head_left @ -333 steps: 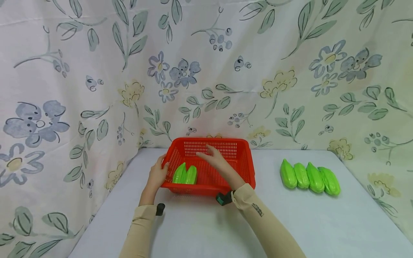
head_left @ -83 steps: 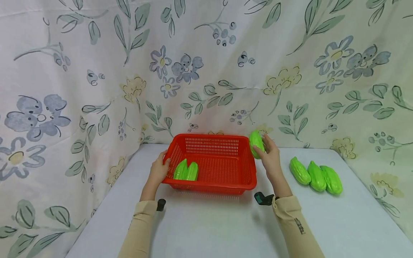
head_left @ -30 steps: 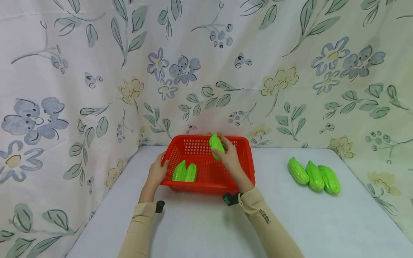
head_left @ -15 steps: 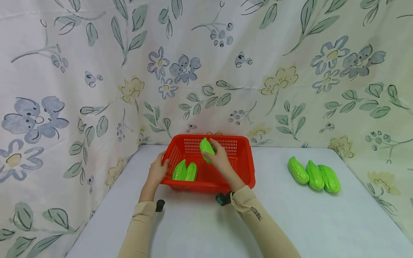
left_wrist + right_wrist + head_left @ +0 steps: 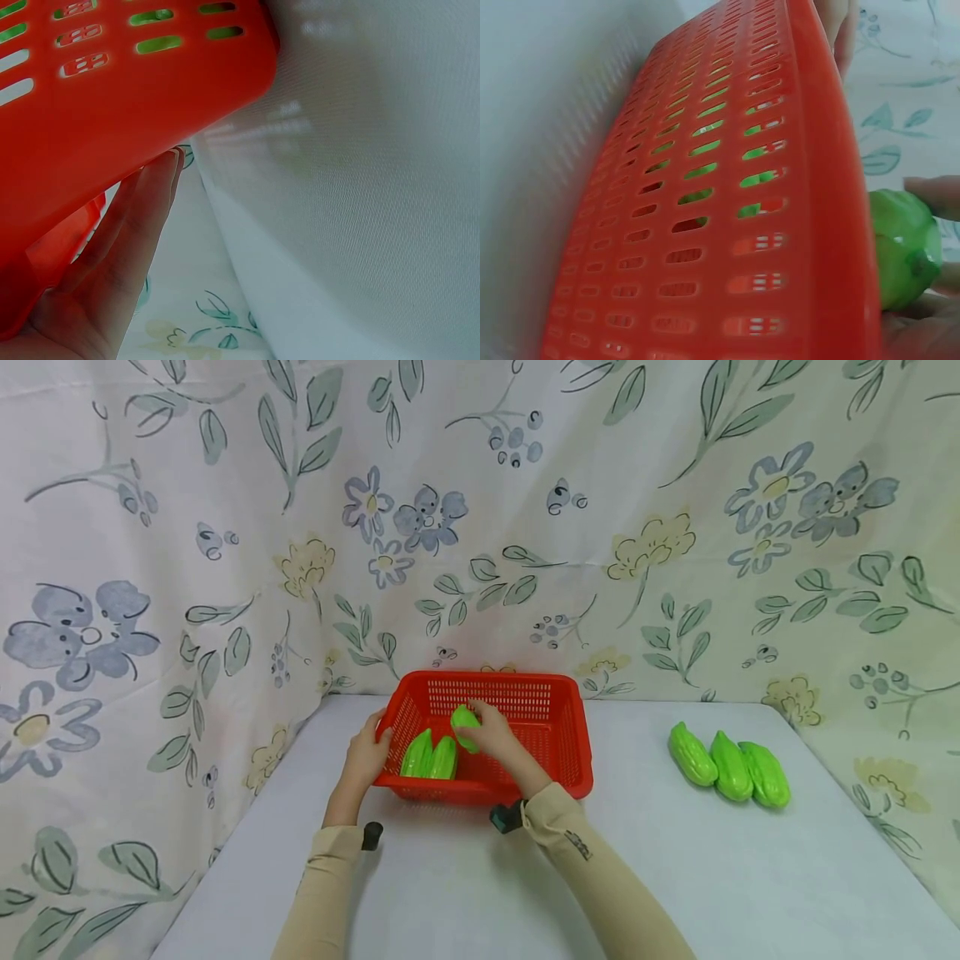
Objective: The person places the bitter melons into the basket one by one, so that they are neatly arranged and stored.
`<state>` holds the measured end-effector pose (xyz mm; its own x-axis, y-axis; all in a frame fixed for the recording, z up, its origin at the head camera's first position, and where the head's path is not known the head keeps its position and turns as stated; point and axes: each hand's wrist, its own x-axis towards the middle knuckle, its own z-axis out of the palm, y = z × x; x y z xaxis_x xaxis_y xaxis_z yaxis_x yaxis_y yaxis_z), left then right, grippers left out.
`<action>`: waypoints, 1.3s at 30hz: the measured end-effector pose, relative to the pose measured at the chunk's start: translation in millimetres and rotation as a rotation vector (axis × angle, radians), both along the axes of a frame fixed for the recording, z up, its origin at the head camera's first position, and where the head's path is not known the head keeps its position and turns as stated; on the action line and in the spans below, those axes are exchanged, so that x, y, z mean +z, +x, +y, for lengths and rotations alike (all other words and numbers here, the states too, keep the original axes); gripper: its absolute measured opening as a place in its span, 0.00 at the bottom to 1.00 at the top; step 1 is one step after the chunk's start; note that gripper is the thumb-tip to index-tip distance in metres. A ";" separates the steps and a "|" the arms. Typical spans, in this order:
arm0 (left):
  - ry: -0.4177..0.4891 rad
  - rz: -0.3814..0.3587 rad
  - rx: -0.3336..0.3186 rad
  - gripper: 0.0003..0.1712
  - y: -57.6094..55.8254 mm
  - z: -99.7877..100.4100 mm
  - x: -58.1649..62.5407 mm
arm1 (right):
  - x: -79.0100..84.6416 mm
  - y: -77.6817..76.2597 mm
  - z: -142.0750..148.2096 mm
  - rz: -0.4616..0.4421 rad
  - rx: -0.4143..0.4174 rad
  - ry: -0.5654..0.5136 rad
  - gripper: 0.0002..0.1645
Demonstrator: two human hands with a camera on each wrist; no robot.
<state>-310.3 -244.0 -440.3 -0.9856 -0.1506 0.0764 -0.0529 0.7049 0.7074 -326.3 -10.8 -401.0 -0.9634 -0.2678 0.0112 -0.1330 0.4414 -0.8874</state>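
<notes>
In the head view, a red slotted plastic basket (image 5: 465,791) stands at the back of the white table. My left hand (image 5: 366,758) grips its left rim; in the left wrist view the fingers (image 5: 146,202) lie along the rim. Inside the basket my right hand (image 5: 493,735) holds a bright green, ridged, pointed vegetable (image 5: 463,718) between thumb and fingers. The right wrist view catches its rounded end (image 5: 906,251) beyond the basket rim. Two matching green vegetables lie side by side at the basket's left end, the left one (image 5: 417,754) beside the right one (image 5: 444,758).
Three more green vegetables lie in a row on the right of the table: a left one (image 5: 692,755), a middle one (image 5: 732,767) and a right one (image 5: 767,775). A floral curtain (image 5: 480,527) hangs behind the table and along its left side.
My right hand took one green vegetable from the row on the right, carried it left over the basket, and has lowered it toward the two inside. The left hand has stayed on the rim.
</notes>
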 end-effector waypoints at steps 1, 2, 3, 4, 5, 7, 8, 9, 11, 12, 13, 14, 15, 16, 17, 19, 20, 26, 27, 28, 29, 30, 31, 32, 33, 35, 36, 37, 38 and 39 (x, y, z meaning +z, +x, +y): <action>0.000 -0.001 0.001 0.30 -0.2 -0.1 -0.4 | -0.4 -0.6 -0.8 -0.013 0.007 0.023 0.37; 0.000 -0.002 0.000 0.30 -0.2 -0.2 -0.8 | -0.3 -0.7 -1.4 -0.025 0.015 0.048 0.37; 0.000 -0.002 0.002 0.30 -0.4 -0.3 -0.9 | -0.2 -1.2 -1.9 -0.040 0.023 0.065 0.37; 0.001 -0.004 0.001 0.30 -0.4 -0.4 -1.2 | 0.4 -1.8 -2.6 -0.057 0.031 0.083 0.37; 0.002 -0.007 0.001 0.30 -0.3 -0.3 -1.1 | 1.5 -2.3 -3.2 -0.071 0.042 0.101 0.37; 0.007 -0.011 0.002 0.30 0.0 -0.1 -0.8 | 4.7 -3.0 -4.2 -0.094 0.063 0.143 0.37; 0.008 -0.013 0.001 0.30 0.2 -0.1 -0.8 | 6.7 -3.1 -4.5 -0.108 0.073 0.162 0.36; 0.012 -0.014 0.003 0.30 0.3 0.1 -0.7 | 8.4 -3.6 -4.9 -0.116 0.084 0.182 0.36; 0.014 -0.014 0.003 0.30 0.4 0.5 -0.1 | 12.5 -4.3 -5.1 -0.124 0.106 0.222 0.35; 0.016 -0.015 0.004 0.30 0.3 0.6 0.1 | 14.1 -4.5 -5.0 -0.130 0.116 0.240 0.35; 0.019 -0.018 0.003 0.31 0.4 0.9 0.3 | 15.5 -4.6 -4.8 -0.136 0.124 0.258 0.35; 0.019 -0.018 0.002 0.31 0.4 0.9 0.5 | 16.6 -4.9 -4.5 -0.139 0.132 0.274 0.35; 0.019 -0.019 0.003 0.31 0.4 1.0 0.7 | 17.6 -4.9 -4.3 -0.138 0.143 0.294 0.34; 0.016 -0.018 0.001 0.31 0.3 0.9 0.8 | 18.4 -4.9 -3.9 -0.136 0.151 0.312 0.34; 0.016 -0.018 0.002 0.31 0.2 0.9 0.9 | 18.9 -5.0 -3.7 -0.132 0.163 0.329 0.34; 0.012 -0.015 -0.001 0.31 0.1 0.3 0.4 | 20.1 -5.0 -3.4 -0.126 0.180 0.353 0.34; 0.012 -0.013 -0.001 0.31 0.1 0.1 0.2 | 20.3 -5.2 -3.4 -0.124 0.188 0.361 0.34; 0.014 -0.011 0.001 0.30 0.3 0.6 -0.6 | 17.6 -7.6 -4.5 -0.133 0.190 0.368 0.35; 0.012 -0.010 0.002 0.30 0.3 0.8 -0.5 | 16.6 -7.8 -4.7 -0.134 0.184 0.370 0.35; 0.011 -0.007 0.002 0.30 0.3 0.9 -0.5 | 15.7 -8.0 -5.0 -0.134 0.179 0.371 0.35; 0.009 -0.005 0.001 0.30 0.2 1.0 -0.5 | 14.7 -8.2 -5.2 -0.137 0.173 0.372 0.35; 0.004 0.004 -0.001 0.30 0.2 0.9 -0.5 | 13.9 -7.9 -5.3 -0.137 0.167 0.374 0.35; -0.001 0.011 0.000 0.30 -0.1 0.7 -0.5 | 13.2 -7.8 -5.4 -0.135 0.163 0.375 0.35; -0.007 0.019 -0.001 0.30 -0.2 0.4 -0.7 | 12.7 -7.7 -5.6 -0.134 0.160 0.374 0.35; -0.014 0.026 -0.002 0.30 -0.3 0.2 -0.9 | 12.2 -7.6 -5.6 -0.134 0.157 0.373 0.35; -0.022 0.036 -0.004 0.29 -0.1 -0.3 -1.3 | 11.4 -7.3 -5.4 -0.149 0.151 0.362 0.36; -0.027 0.039 -0.003 0.29 0.1 -0.3 -1.4 | 11.3 -7.1 -5.2 -0.155 0.150 0.357 0.36; -0.024 0.037 -0.002 0.29 0.3 -0.3 -1.3 | 11.1 -7.0 -5.1 -0.164 0.149 0.349 0.36; -0.022 0.033 -0.002 0.29 0.6 -0.1 -1.1 | 10.8 -7.0 -4.9 -0.172 0.149 0.342 0.36; -0.020 0.031 -0.002 0.29 0.8 0.1 -0.9 | 10.8 -6.7 -4.6 -0.182 0.147 0.333 0.35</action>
